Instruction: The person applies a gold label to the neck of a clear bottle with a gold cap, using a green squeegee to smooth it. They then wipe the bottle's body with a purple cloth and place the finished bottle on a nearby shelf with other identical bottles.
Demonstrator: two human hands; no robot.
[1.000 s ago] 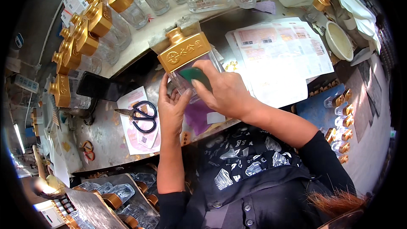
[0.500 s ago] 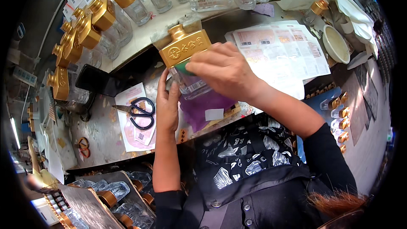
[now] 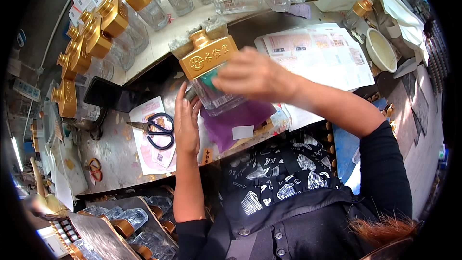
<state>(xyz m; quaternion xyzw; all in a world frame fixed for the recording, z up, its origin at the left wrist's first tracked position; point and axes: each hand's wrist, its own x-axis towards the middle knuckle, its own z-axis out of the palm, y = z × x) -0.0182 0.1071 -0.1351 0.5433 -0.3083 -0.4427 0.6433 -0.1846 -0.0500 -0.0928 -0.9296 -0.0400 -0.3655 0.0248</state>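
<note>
A glass bottle [image 3: 211,97] with an embossed gold cap and shoulder [image 3: 209,58] lies tilted on a purple cloth [image 3: 219,127]. Over its right side is my right hand [image 3: 252,74], slightly blurred. Its fingers close on a small green piece [image 3: 209,78], pressed against the glass just below the gold shoulder; whether it is a pad or a scraper I cannot tell. My left hand [image 3: 186,127] stands at the bottle's left side with its fingers stretched upward. Whether its fingertips touch the glass is unclear.
Black-handled scissors [image 3: 160,130] rest on printed sheets to the left, near a dark phone [image 3: 108,94]. More gold-capped bottles [image 3: 139,0] line the raised shelf. Label sheets [image 3: 315,53] and a white bowl [image 3: 381,50] lie right. Boxed bottles [image 3: 132,217] stand lower left.
My right hand has slid a little up and right with the green piece, showing more of the glass. My left hand has loosened from the bottle's side, and its fingers have straightened.
</note>
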